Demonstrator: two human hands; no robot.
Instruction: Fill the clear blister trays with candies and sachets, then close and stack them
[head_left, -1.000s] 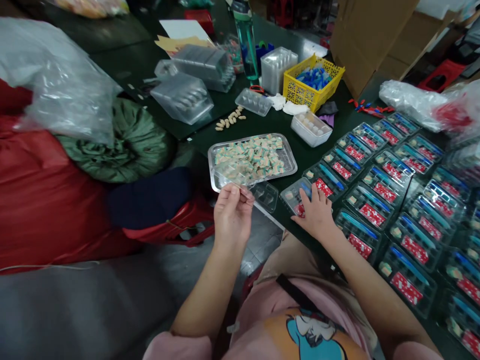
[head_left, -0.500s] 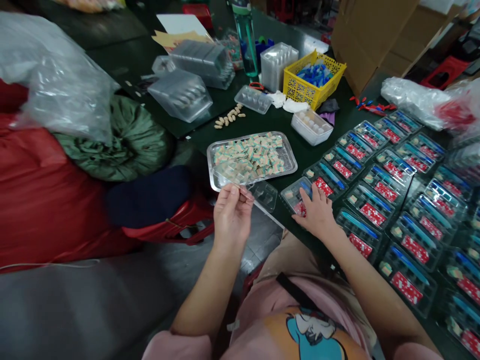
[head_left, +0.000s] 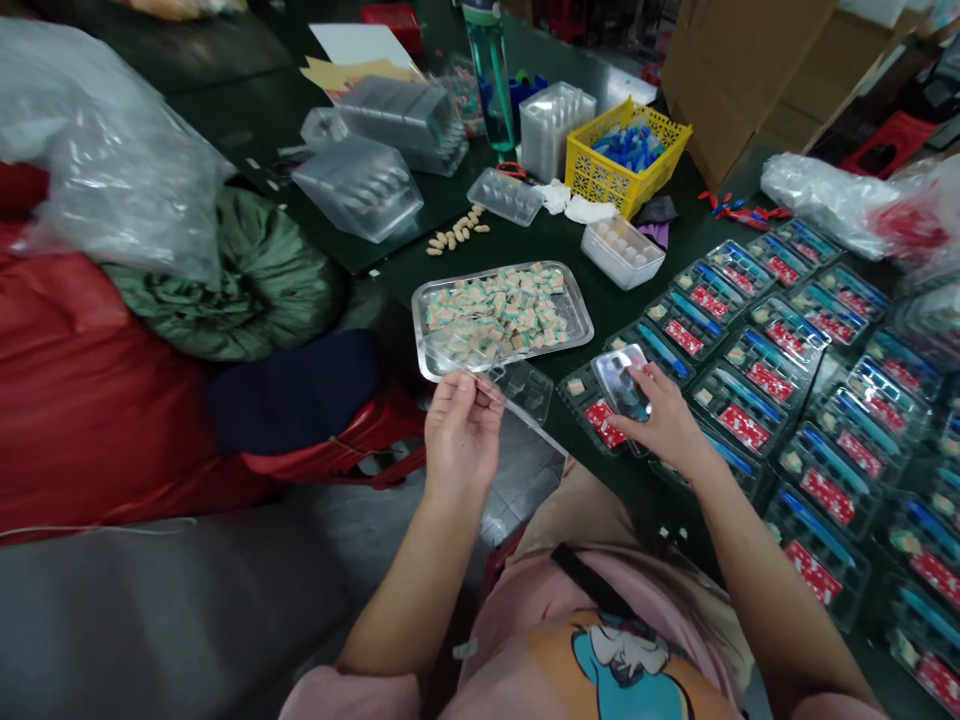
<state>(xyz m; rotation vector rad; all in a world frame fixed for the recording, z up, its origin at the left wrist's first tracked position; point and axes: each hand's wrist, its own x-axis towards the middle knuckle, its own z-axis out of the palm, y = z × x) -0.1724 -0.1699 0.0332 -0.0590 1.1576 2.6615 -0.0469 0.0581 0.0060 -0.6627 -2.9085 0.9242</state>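
My left hand [head_left: 463, 430] is closed in a pinch on the edge of a clear plastic cover [head_left: 457, 345], which reaches over the near rim of the metal tray [head_left: 583, 330]. Small pale and green square pieces [head_left: 517, 310] are heaped in that tray. Thumb and fingers of my right hand [head_left: 660, 415] grip a shiny clear plastic lid [head_left: 622, 378], tilted above a clear case [head_left: 581, 395] with a red white-dotted piece [head_left: 604, 420] in it. Between my hands, another clear plastic shell [head_left: 525, 390] lies at the table edge.
Rows of filled clear cases [head_left: 769, 385] cover the right side of the table. Behind the tray are peanuts [head_left: 459, 230], a box of white balls [head_left: 622, 255], a yellow basket [head_left: 634, 180], stacked plastic shells [head_left: 364, 190] and a bottle [head_left: 491, 80]. Red bags [head_left: 112, 400] lie left.
My right hand has risen from the case and moved slightly right, with a clear lid now tilted up in its fingers. My left hand has hardly moved.
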